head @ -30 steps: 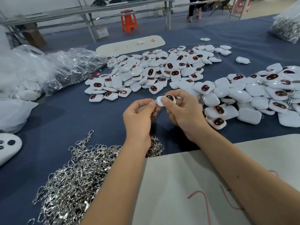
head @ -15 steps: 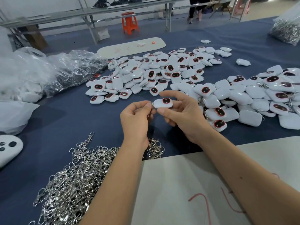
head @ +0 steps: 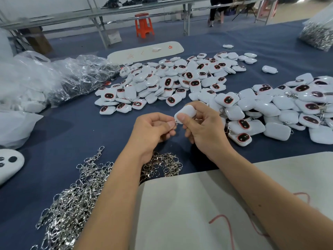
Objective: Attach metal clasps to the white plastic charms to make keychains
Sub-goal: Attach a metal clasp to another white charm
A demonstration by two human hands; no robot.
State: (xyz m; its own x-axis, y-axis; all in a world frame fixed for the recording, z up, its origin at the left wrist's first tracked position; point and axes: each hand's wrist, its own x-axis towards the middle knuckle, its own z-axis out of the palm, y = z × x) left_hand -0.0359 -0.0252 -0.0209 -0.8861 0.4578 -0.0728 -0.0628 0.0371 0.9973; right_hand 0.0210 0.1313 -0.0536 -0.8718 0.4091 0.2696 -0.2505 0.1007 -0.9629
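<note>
You see white charms (head: 189,83) with dark, red-rimmed ovals; silver clasps (head: 72,201); navy bench (head: 72,130); an orange stool (head: 144,24) beyond.

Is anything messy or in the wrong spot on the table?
Nothing looks broken or spilled. The metal clasps and white charms lie in loose heaps, as work piles do. Two charms sit apart from the heaps at the far right: one and another beyond it.

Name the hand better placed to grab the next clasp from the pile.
Left. The left hand hangs right over the clasp pile, which lies on its side. The right hand holds the charm and sits nearer the charm heap.
</note>
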